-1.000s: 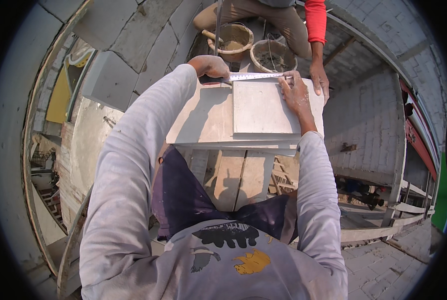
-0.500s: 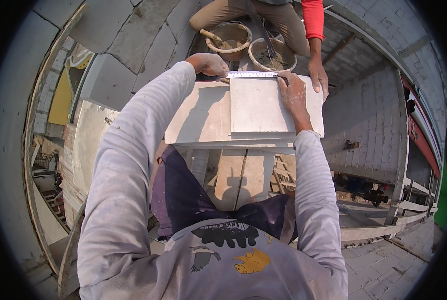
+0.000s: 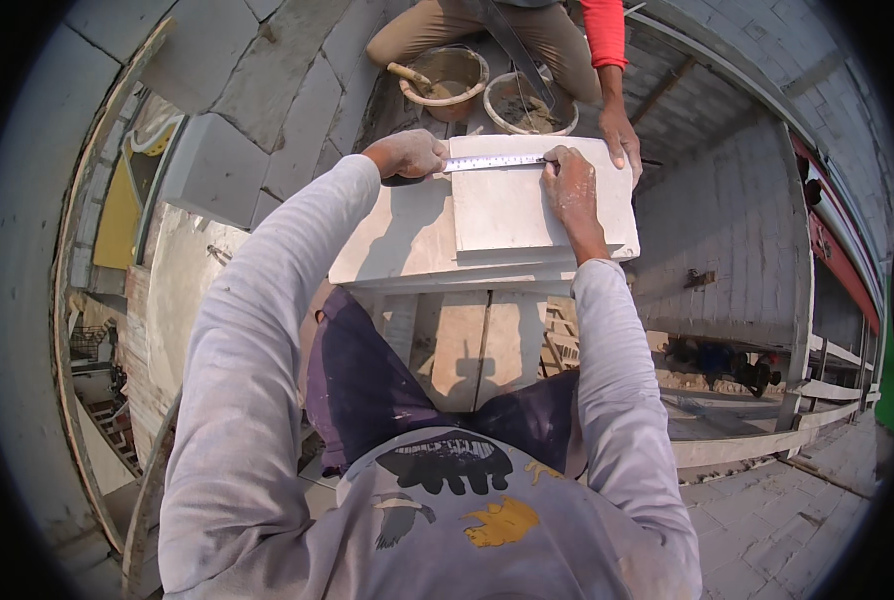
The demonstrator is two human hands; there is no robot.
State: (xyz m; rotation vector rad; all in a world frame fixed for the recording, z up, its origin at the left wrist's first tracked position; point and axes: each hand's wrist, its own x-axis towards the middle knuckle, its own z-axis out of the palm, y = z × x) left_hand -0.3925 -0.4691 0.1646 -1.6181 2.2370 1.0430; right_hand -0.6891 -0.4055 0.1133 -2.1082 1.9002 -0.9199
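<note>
A white, light concrete block (image 3: pixel 504 219) lies flat on a larger pale slab (image 3: pixel 407 235) in front of me. Across the far part of the block's top runs the white strip of a tape measure (image 3: pixel 497 162), stretched from left to right. My left hand (image 3: pixel 413 154) is closed around the tape's left end, beyond the block's left edge. My right hand (image 3: pixel 573 195) pinches the tape's right end over the block, with a small dark piece at its fingertips. A co-worker's hand (image 3: pixel 620 145) rests at the block's far right corner.
Beyond the block stand two buckets of grey mortar, a left bucket (image 3: pixel 464 98) with a wooden-handled tool and a right bucket (image 3: pixel 500 118). A long dark blade (image 3: pixel 517 50) leans over the right one. The co-worker kneels behind them. A drop-off lies to the right.
Both hands have brought the tape nearer to me, from the block's far edge onto its top face. The view has shifted slightly. The co-worker's hand stays at the corner.
</note>
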